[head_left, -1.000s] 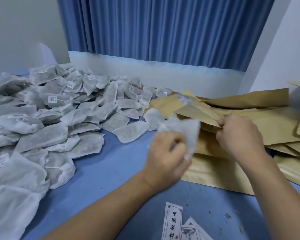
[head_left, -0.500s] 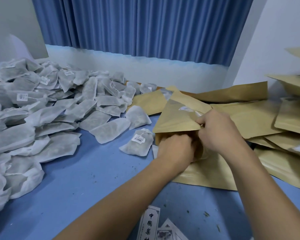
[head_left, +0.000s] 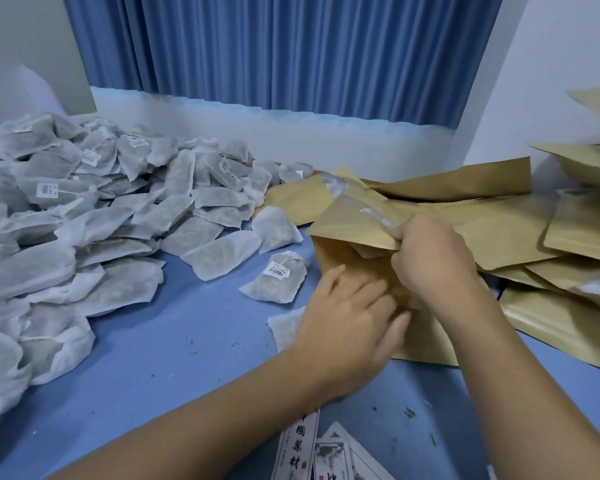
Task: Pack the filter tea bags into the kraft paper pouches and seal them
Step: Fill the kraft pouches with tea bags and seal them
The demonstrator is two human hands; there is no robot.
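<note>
An open kraft paper pouch [head_left: 354, 223] lies mouth-toward-me at the centre of the blue table. My right hand [head_left: 430, 254] pinches the pouch's upper lip and holds the mouth open. My left hand [head_left: 350, 320] lies flat with straight fingers on the pouch's lower panel [head_left: 340, 258]. A single white filter tea bag [head_left: 278, 282] with a barcode tag lies just left of the pouch. Another tea bag [head_left: 284, 327] peeks out from under my left hand. Whether a tea bag is inside the pouch is hidden.
A large heap of filter tea bags [head_left: 84, 220] covers the table's left half. Several kraft pouches [head_left: 499, 216] are stacked at right, up to the white wall. Printed label cards [head_left: 302, 452] lie at the near edge. Blue curtain [head_left: 291, 46] hangs behind.
A second ago my left hand held a white tea bag in the air. It went to the pouch mouth, and now lies flat on the pouch without the bag. The right hand still holds the lip.
</note>
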